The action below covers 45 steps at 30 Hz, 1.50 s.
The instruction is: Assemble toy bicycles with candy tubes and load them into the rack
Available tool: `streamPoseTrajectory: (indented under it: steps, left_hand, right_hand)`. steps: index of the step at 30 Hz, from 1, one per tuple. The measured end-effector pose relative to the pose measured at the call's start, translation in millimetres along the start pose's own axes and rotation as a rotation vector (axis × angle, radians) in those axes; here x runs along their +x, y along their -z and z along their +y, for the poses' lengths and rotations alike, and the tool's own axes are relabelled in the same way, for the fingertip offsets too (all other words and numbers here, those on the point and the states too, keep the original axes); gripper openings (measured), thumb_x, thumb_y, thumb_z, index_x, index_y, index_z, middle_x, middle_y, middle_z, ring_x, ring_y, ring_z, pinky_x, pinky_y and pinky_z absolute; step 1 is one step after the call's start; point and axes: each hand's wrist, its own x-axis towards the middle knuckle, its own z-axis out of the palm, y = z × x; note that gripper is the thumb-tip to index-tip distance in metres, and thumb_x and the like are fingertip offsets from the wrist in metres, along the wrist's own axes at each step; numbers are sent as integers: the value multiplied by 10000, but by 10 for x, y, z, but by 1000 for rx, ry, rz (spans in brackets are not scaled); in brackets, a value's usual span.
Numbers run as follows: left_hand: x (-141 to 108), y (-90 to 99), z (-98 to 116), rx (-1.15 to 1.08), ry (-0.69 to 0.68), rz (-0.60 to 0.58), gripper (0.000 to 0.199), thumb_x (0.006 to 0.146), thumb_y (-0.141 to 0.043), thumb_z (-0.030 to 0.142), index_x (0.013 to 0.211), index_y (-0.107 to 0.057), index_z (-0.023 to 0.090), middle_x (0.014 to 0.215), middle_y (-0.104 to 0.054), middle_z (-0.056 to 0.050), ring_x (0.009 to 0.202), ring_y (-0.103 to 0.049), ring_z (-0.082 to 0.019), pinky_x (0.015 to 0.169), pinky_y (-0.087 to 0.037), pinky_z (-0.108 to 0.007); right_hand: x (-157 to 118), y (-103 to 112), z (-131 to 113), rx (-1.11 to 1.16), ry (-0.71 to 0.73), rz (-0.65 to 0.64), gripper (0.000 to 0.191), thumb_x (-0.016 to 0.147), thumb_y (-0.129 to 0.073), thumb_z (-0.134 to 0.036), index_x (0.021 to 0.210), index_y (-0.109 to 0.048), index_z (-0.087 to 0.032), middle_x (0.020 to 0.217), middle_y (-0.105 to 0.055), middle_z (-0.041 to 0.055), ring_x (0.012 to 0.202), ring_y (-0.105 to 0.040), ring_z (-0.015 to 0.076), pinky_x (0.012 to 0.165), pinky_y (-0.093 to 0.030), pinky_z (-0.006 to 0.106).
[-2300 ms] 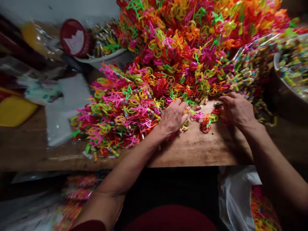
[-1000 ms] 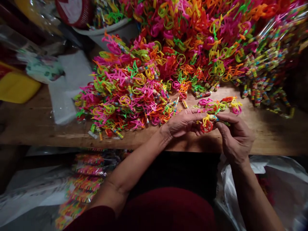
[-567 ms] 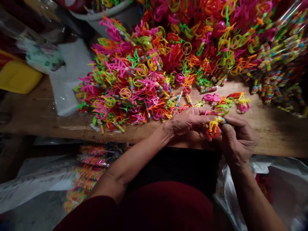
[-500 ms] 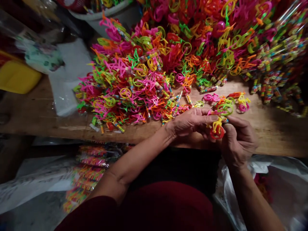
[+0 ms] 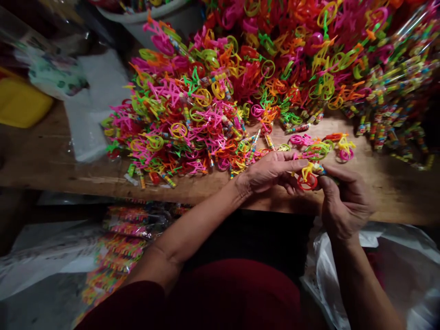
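My left hand point(image 5: 266, 173) is closed on a small plastic toy bicycle point(image 5: 307, 179), with the thumb stretched along its top. Yellow frame parts and a red wheel show on the toy. From the other side, my right hand point(image 5: 347, 197) pinches the end of a candy-filled tube point(image 5: 319, 169) that meets the bicycle's yellow part. How the two join is too small to make out. Just behind my fingers, several loose toy bicycles point(image 5: 344, 149) in pink, orange and yellow-green lie on the wooden table point(image 5: 395, 192).
A big heap of coloured toy bicycles point(image 5: 206, 110) covers the table's middle and back. Candy tubes point(image 5: 381, 119) are piled at the right. White plastic sheets point(image 5: 87, 123) and a yellow container point(image 5: 24, 103) stand left. Below the front edge are packed toys point(image 5: 120, 247) and a white bag point(image 5: 405, 266).
My right hand has shifted slightly to the right, and the toy bicycle with its red wheel has turned and risen a little. Both hands keep their hold.
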Motion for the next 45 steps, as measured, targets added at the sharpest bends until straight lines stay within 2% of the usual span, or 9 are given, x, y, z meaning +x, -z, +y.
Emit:
streamPoseTrajectory:
  steps: [6,12,16,21,26,30,34,41,45]
  left_hand:
    - [11,-13,-96,-109,43,-44,231,878,-778,336,902,-697,121,725,-734,-38,545,-679,-127,520,-560,-220]
    - [14,-49,23,-28,180,45,236,887,-774,321,879,-714,93,675,-710,-33,492,-638,-105,490,-542,-201]
    - [11,-78,69,38,175,83,219,879,-770,275,985,-738,86,700,-721,-40,458,-619,-91,473,-521,-188]
    - [0,-145,43,34,111,122,176,862,-784,231,945,-735,84,685,-722,-43,506,-641,-90,540,-534,-184]
    - [-25,-226,82,-72,96,52,192,849,-808,248,839,-690,97,733,-748,-70,607,-715,-150,650,-609,-276]
    - [-21,-217,109,-76,160,-1,165,869,-789,246,888,-703,107,722,-750,-62,591,-698,-131,647,-607,-267]
    - [-35,-182,82,-49,171,32,226,823,-825,270,900,-695,103,709,-741,-66,570,-691,-135,623,-598,-268]
    - [-18,-223,17,63,80,124,429,641,-953,362,793,-665,82,621,-645,-9,526,-608,-88,538,-524,-208]
    - [35,-233,-66,53,49,160,399,681,-919,366,804,-657,92,649,-659,-14,541,-607,-84,576,-545,-226]
  right_hand:
    - [26,1,-9,-28,136,-33,209,894,-714,-161,1064,-758,-273,925,-754,30,877,-728,207,764,-625,368]
    - [21,109,59,-86,147,-124,236,900,-697,-177,1096,-750,-297,1012,-757,40,787,-713,183,571,-575,306]
    - [57,229,76,-127,200,-229,293,895,-685,-137,1137,-745,-292,1036,-765,38,723,-690,154,560,-542,297]
    - [155,325,-61,-223,245,-325,286,889,-687,-120,1121,-742,-278,1011,-781,34,843,-747,184,692,-607,309]
    - [150,306,-135,-256,271,-220,334,898,-686,-133,1184,-726,-302,1037,-787,38,914,-765,212,758,-620,331]
    - [131,303,-134,-298,389,-199,406,876,-702,-108,1236,-707,-297,1058,-794,43,910,-773,219,741,-625,317]
    - [209,359,-238,-342,389,-318,358,895,-682,-104,1202,-713,-285,1013,-795,36,886,-778,202,747,-625,288]
    - [471,506,-424,-377,385,-604,272,929,-645,-106,1145,-713,-255,965,-776,31,806,-761,161,649,-588,231]
    - [476,440,-366,-346,386,-608,237,939,-622,-95,1111,-706,-234,936,-769,34,814,-758,156,658,-590,232]
